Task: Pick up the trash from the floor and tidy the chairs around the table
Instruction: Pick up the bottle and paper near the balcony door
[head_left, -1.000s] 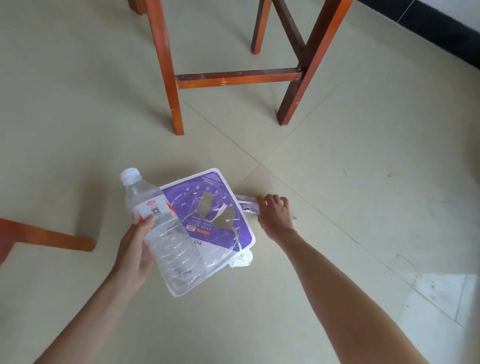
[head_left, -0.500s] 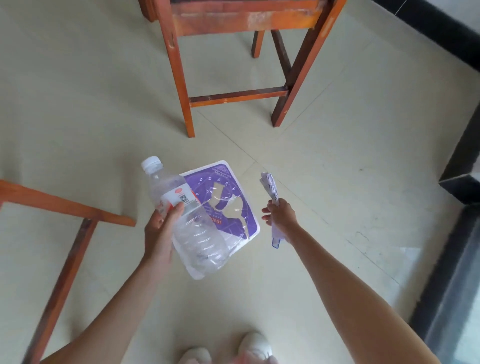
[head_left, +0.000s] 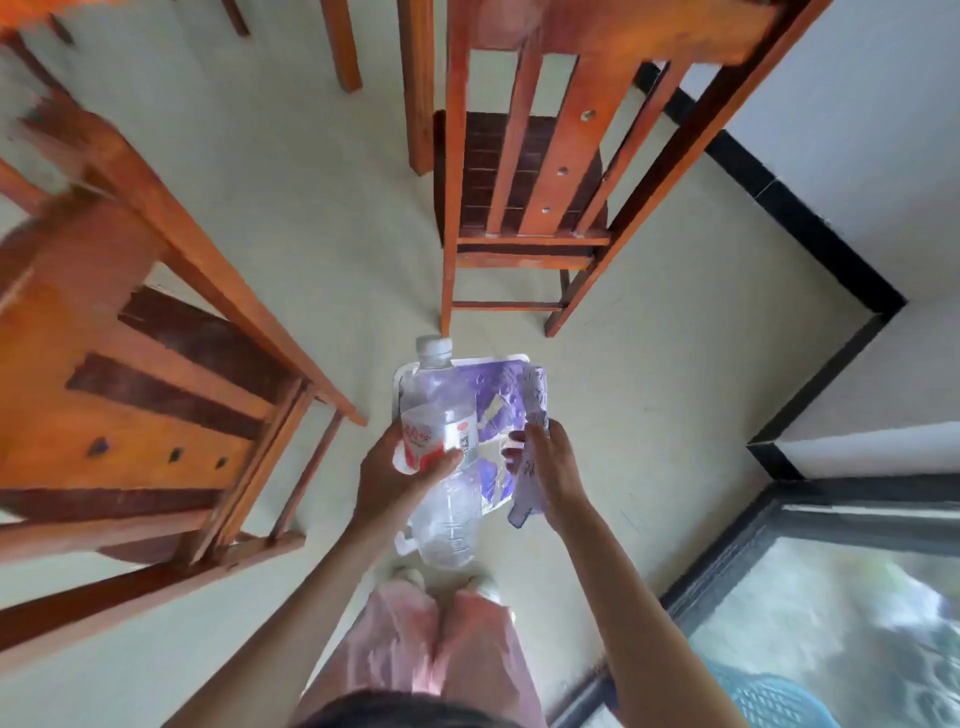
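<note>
Left hand (head_left: 397, 480) fingers wrapped round clear bottle (head_left: 441, 447) and purple-white package (head_left: 498, 410) behind it. Right hand (head_left: 550, 473) fingers closed on crumpled wrapper (head_left: 535, 405). All held above floor (head_left: 322, 234). Beyond: two wooden chairs (head_left: 524, 171).

Clear bottle (head_left: 441, 415), purple tray (head_left: 498, 400), crumpled wrapper (head_left: 535, 395), held
</note>
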